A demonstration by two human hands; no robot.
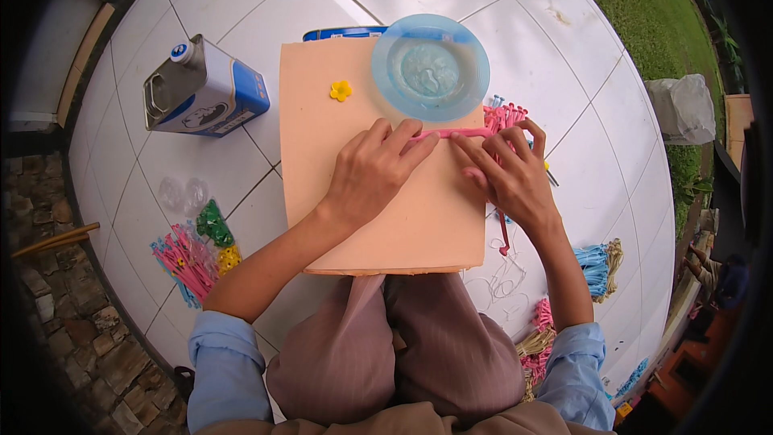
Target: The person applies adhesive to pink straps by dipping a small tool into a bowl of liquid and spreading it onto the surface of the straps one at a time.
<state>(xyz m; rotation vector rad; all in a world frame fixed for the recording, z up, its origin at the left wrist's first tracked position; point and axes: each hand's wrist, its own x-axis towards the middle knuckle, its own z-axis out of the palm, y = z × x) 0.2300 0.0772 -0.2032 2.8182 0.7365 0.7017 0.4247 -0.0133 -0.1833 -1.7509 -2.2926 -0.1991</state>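
Note:
A slim pink strip [463, 134] lies across the peach-coloured board [386, 225], just below a translucent blue bowl [385, 84]. My left hand [374, 165] presses its closed fingers on the strip's left end. Farther along, my right hand [511, 173] has its bent fingers on the strip's right part; the fingertips partly hide it. Whitish, glossy paste [431, 69] sits in the bowl. To the bowl's left is a yellow flower-shaped piece [341, 91]. Past the board's right edge, below my right hand, a dark red stem [505, 235] with a small knobbed end sticks out.
Left of the board stands a blue and white metal can [211, 93]. Nearer lie pink sticks [187, 256] and bags of green pieces [214, 224] and yellow pieces [229, 258]. On the right are pink knobbed stems [506, 116], white thread [501, 278] and blue bundles [592, 268].

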